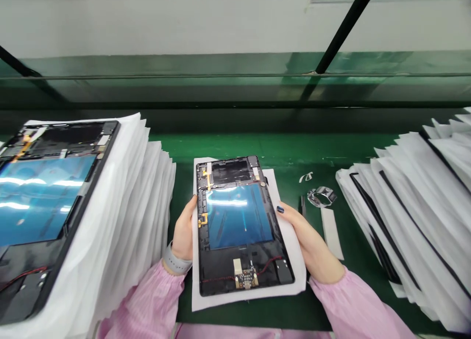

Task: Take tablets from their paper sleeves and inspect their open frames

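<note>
An opened tablet housing (253, 265) with a blue film-covered panel (239, 219), a small circuit board (246, 278) and thin red wires faces up in the middle. Beneath it lies a white foam sheet (294, 263) that sticks out on the right and along the bottom. My left hand (184, 231), with a grey band at the wrist, grips the left edge. On the right edge is my right hand (305, 236), its thumb over the white sheet and its other fingers hidden underneath.
At left stands a tall stack of white sheets (147, 196) topped by another opened tablet housing (106, 152). Another stack with dark edges (415, 211) leans at right. Crumpled silver film (322, 196), a white strip (331, 233) and a dark slim tool (302, 206) lie on the green bench (235, 145).
</note>
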A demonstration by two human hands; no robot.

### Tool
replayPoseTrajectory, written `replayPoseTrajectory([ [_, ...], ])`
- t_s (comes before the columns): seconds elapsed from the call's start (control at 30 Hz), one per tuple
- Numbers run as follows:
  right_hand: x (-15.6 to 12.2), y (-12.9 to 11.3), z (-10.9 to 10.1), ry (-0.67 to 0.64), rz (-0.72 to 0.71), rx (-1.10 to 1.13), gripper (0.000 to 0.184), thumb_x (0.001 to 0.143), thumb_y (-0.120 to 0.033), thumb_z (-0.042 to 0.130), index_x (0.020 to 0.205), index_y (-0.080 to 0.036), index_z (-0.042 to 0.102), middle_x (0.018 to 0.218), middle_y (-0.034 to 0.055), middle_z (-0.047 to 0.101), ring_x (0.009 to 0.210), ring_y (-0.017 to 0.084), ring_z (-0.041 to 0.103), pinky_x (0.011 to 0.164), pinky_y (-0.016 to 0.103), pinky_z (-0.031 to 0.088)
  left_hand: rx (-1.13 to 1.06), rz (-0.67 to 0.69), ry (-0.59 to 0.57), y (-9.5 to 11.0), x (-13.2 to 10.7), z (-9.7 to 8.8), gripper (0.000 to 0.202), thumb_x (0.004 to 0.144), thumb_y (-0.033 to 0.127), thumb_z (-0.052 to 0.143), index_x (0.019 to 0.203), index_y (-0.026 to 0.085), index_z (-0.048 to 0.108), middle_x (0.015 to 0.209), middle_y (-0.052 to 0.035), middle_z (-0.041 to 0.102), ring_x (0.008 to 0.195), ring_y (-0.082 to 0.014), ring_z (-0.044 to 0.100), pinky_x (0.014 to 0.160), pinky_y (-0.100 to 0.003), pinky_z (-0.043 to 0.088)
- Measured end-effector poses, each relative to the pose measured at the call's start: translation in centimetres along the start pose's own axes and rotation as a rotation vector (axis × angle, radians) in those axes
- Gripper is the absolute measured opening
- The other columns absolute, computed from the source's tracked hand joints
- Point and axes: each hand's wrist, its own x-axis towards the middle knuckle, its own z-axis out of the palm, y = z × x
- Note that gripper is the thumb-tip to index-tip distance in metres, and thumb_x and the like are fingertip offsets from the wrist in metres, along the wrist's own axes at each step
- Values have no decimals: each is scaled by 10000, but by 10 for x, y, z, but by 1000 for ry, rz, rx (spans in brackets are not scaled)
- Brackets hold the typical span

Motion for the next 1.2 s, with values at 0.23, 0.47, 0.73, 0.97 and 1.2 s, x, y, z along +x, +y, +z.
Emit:
replayPoseTrajectory([
  [0.23,-5,2,-2,47,-134,-126,408,723,-368,809,1089,-241,680,942,32,770,790,233,719,701,338,561,38,-22,64,-3,-2,1,454,956,357,378,905,137,772,841,-106,794,1028,-312,718,972,-460,533],
  [0.47,-6,2,-4,84,-225,-246,390,754,-423,784,1082,-236,689,961,40,762,855,246,705,743,351,556,63,-58,15,-2,-3,-5,446,967,349,383,967,138,776,894,-95,802,1095,-325,692,1027,-475,495],
  [0.73,-1,3,-4,36,-117,-103,390,699,-374,809,1037,-225,684,881,7,732,744,177,674,624,262,522,-12,-162,-9,2,-2,8,480,999,370,329,1236,158,689,1081,-114,777,1100,-331,688,1035,-494,480],
  [0.97,1,3,1,11,-37,64,344,706,-327,807,1013,-223,692,906,4,756,785,172,698,713,262,535,-6,-220,126,6,1,16,557,1015,321,202,1302,147,647,984,-115,796,969,-302,740,970,-459,534],
  [1.2,2,5,0,8,-26,91,376,701,-332,810,1033,-211,681,959,27,763,835,207,717,669,275,555,-21,-236,21,6,4,12,539,1005,304,229,1318,145,638,1002,-133,790,903,-303,753,970,-465,528],
])
